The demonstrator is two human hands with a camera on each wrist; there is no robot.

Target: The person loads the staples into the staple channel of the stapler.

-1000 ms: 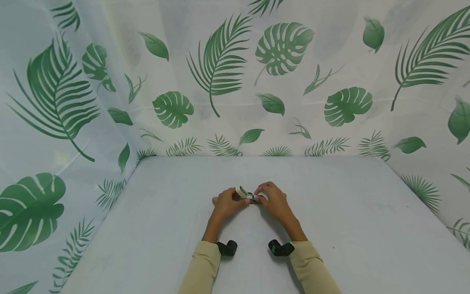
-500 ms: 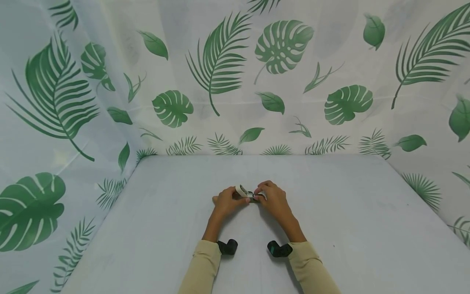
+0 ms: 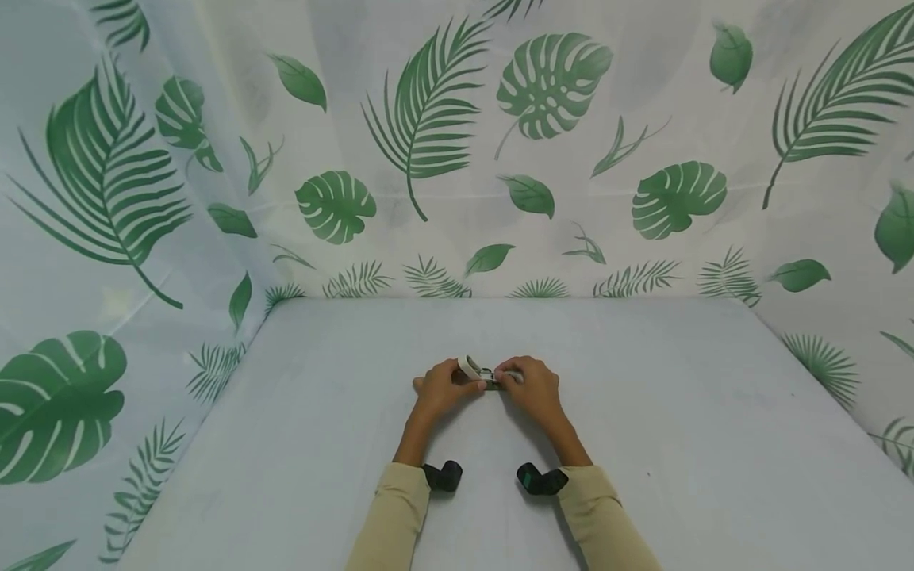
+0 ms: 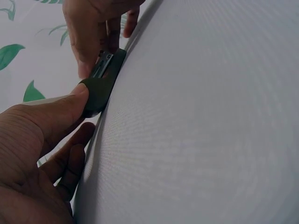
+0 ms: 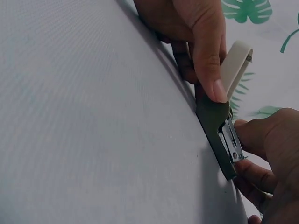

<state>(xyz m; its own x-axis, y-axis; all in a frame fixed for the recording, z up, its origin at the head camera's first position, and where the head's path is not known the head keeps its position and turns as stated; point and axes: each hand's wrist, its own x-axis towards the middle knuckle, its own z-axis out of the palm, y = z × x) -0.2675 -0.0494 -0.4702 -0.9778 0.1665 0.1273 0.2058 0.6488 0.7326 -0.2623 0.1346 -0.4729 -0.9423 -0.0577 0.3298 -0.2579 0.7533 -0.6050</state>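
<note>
Tan fabric sleeves (image 3: 391, 515) leave the head view at six o'clock. At nine o'clock, the left hand (image 3: 440, 389) holds in its grip a smooth dark-green stapler (image 5: 212, 112) on the pale counter (image 3: 271, 444), its cream lid (image 5: 233, 70) tilted up; at three o'clock, the right hand (image 3: 533, 387) partly hides the metal rail (image 5: 230, 141), so whether its grip pinches cannot be told. Leaf-printed cloth (image 3: 457, 246) hangs behind.

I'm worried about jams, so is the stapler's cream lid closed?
No, the cream lid stands raised, angled away from the metal rail.
</note>
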